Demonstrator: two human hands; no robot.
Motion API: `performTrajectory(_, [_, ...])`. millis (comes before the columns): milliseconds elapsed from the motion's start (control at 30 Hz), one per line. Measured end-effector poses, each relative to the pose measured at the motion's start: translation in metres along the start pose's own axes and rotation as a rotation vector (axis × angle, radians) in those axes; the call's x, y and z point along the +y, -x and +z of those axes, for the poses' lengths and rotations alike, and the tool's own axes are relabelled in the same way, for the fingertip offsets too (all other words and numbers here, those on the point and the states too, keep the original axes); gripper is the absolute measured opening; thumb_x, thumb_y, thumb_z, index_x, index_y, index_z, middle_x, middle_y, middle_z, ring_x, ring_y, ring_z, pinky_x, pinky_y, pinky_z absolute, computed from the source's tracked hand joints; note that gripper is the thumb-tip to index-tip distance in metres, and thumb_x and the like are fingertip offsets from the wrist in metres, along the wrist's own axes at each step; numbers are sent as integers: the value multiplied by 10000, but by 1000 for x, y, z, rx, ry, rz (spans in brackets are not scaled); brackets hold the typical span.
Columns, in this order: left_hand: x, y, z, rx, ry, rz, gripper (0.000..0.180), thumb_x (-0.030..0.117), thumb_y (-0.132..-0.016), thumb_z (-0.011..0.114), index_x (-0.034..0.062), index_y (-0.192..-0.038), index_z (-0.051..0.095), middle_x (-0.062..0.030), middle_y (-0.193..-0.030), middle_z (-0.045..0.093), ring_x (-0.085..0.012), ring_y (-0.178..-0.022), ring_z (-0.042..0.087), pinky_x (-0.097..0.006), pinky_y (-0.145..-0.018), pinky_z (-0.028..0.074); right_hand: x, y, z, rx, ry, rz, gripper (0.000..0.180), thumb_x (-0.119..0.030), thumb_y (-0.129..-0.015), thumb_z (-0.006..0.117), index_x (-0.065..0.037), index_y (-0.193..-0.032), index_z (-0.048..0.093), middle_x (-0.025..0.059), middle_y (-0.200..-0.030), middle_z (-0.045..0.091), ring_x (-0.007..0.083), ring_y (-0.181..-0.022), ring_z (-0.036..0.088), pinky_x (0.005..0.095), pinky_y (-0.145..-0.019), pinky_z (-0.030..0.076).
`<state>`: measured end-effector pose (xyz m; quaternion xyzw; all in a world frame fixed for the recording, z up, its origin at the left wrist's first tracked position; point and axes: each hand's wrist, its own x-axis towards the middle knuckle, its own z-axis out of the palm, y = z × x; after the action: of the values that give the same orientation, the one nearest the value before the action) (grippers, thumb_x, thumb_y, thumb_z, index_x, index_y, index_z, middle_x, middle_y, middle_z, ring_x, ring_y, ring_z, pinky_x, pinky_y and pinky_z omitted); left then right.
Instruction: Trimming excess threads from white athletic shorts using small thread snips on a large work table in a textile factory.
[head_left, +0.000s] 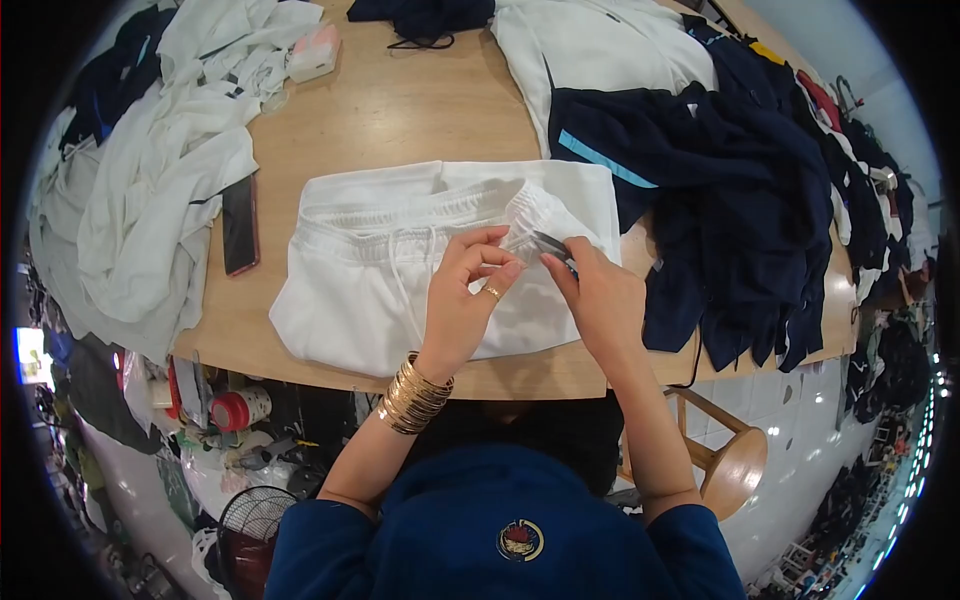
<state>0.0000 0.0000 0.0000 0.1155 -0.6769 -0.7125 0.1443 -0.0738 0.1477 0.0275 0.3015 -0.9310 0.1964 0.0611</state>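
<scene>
White trousers [350, 290] with a gathered elastic waistband and a drawstring lie folded on the table in front of me. Part of the waistband [535, 212] stands raised at their right side. Against it, my left hand [470, 285] has its thumb and fingers pinched; whatever is between the fingertips is too small to name. Small dark thread snips [552, 245] are gripped in my right hand [605, 295], their tips pointing left towards the raised waistband, close to my left fingertips.
White garments [150, 210] are heaped at the left, with a phone [240, 225] beside them and a tissue pack [315, 52] behind. Navy clothing [740, 210] and a white garment [610, 50] cover the right side of the wooden table [400, 100]. A wooden stool [735, 470] stands below the edge.
</scene>
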Motion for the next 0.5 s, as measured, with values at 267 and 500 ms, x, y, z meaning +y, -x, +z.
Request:
performTrajectory(267, [-3, 4, 0, 2, -112, 150, 66, 102, -841, 634, 42, -869, 632, -109, -1146, 549, -182, -928, 568, -290, -781, 468, 1, -4, -5, -18, 26, 26, 249, -316, -856, 620, -69, -866, 586, 96, -740, 638, 280, -612, 614, 342, -521, 455])
performTrajectory(500, [-11, 78, 9, -1304, -496, -28, 372, 383, -937, 477, 34, -891, 599, -130, -763, 601, -283, -740, 600, -362, -715, 476, 21, -6, -17, 20, -128, 301, 306, -337, -855, 632, -79, -1011, 575, 129, -724, 612, 285, -645, 609, 337, -592, 465])
